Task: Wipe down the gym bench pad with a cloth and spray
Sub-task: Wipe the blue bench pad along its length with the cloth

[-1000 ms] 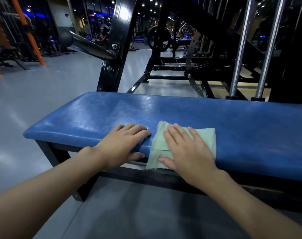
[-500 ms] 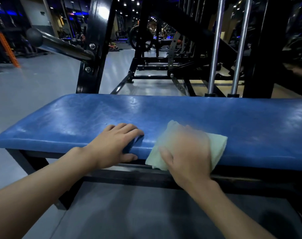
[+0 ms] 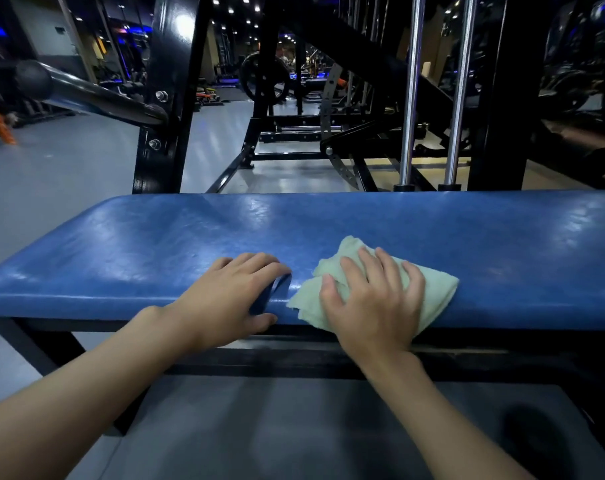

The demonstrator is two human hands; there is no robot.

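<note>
The blue bench pad (image 3: 484,237) runs across the view on a black frame. A pale green cloth (image 3: 436,292) lies bunched on the pad's near edge, right of the middle, and hangs a little over the front. My right hand (image 3: 373,303) presses down on the cloth with spread fingers. My left hand (image 3: 232,299) rests just left of the cloth. Its fingers lie on top of the pad and its thumb sits against the front edge. No spray bottle is in view.
A black upright post (image 3: 166,98) with a thick bar (image 3: 97,95) sticking out to the left stands behind the pad. Two chrome guide rods (image 3: 408,98) and dark machine frames stand behind on the right. Grey floor (image 3: 52,168) stretches to the left.
My right hand has slid the cloth a little to the right along the pad's near edge, and the cloth has bunched up. My left hand has stayed in place.
</note>
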